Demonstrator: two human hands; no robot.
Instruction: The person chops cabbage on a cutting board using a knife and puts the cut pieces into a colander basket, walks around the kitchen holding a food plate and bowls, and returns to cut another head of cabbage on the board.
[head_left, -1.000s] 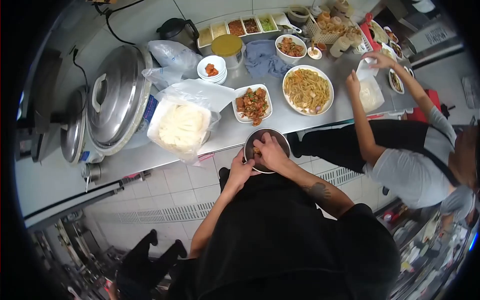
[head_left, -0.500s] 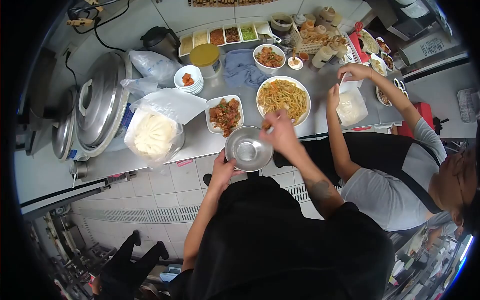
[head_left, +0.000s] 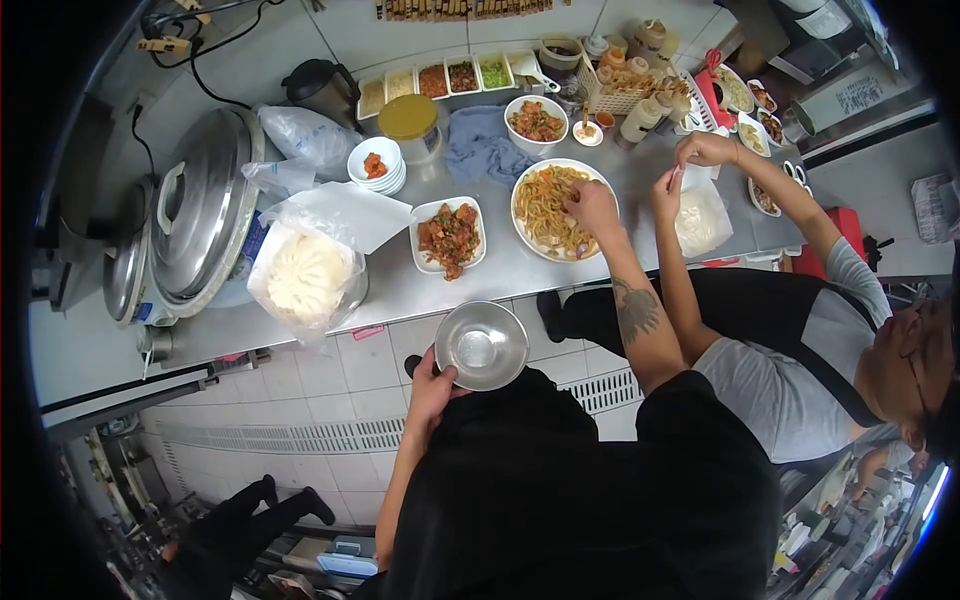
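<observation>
From my end I'm seeing the table (head_left: 395,280) stretching across, the noodle plate (head_left: 516,212) sitting near its front edge, forward and right of the steel bowl (head_left: 482,346). Both being round, neither is showing a long axis. The left hand (head_left: 432,390) is clasping the bowl's near-left rim, well apart from the plate; the right hand (head_left: 593,208), the nearer, is resting over it, bunched fingers meeting the noodles (head_left: 543,212), though whether it's pinching any I cannot tell.

Free room: over bowl (head_left: 481,345) in left hand (head_left: 432,386). Obstructions: dish (head_left: 416,262) left of right hand (head_left: 594,206), co-worker's forearm (head_left: 677,270) right of it.
</observation>
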